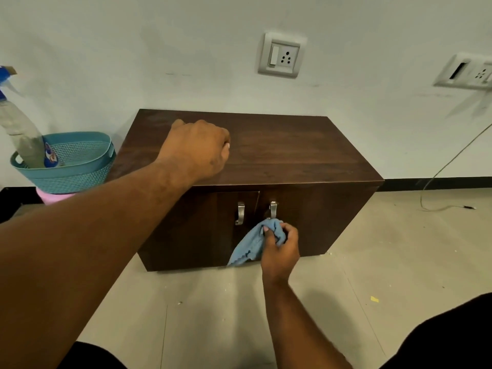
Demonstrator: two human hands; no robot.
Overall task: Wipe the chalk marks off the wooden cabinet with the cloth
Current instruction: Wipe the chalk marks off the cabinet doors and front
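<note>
A low dark wooden cabinet (pixel 292 150) stands against the white wall, with two doors and two metal handles (pixel 240 213) on its front. My left hand (pixel 197 149) rests on the left part of its top, fingers curled under, nothing visible in it. My right hand (pixel 279 249) is in front of the doors, just below the right handle, gripping a bunched light blue cloth (pixel 253 242) that hangs down to the left. Faint pale smudges show on the top's back left; no clear chalk marks are visible.
A teal plastic basket (pixel 80 166) holding a spray bottle (pixel 20 123) stands left of the cabinet on something pink. Two wall sockets (pixel 282 55) are above. A thin cable (pixel 450 166) trails down the wall onto the tiled floor at right. My dark-clothed knees fill the bottom corners.
</note>
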